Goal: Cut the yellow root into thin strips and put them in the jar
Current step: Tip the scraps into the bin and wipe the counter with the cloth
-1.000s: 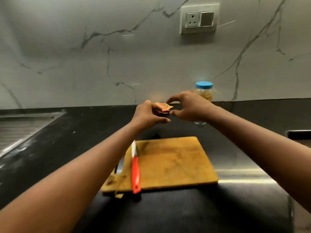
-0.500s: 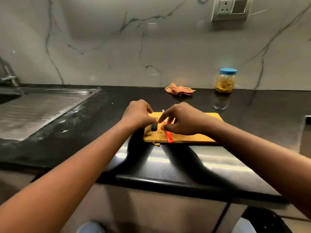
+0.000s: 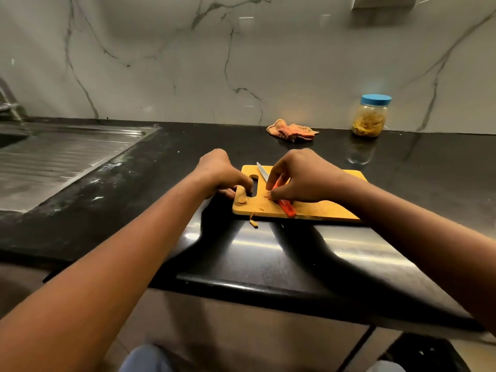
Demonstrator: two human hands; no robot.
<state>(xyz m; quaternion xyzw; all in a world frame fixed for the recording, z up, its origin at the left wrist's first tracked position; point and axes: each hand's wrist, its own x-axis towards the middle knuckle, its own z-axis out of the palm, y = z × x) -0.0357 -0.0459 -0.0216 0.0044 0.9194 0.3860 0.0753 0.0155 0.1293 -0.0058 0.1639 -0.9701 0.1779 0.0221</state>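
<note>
Yellow root shows only as scraps (image 3: 243,200): a few small bits lie on the near left corner of the cutting board (image 3: 316,209), and one more piece (image 3: 253,223) has dropped onto the counter (image 3: 166,167) just off the board's front edge. No whole root can be seen on the board; whether any is hidden under the hands cannot be told.

Most of the root appears to sit in the jar (image 3: 371,118), which stands well apart at the back wall. It holds a mass of yellow strips and its blue lid (image 3: 376,99) is on.

On that showing the cutting and filling look largely done. Only the stray scraps remain to be gathered, and the lid would have to come off before they go in.

The right hand (image 3: 303,178) arches over the knife (image 3: 287,208), its fingers drawn narrow. Thumb and forefinger appear to pinch the red handle where it meets the blade, though a scrap lies right there too.

The left hand (image 3: 217,173) grips the board's left end, its fingers curled and one hooked into the handle slot.

Beyond them, a crumpled cloth (image 3: 292,130) lies near the wall, and a steel drainboard (image 3: 67,157) runs off to the left.
</note>
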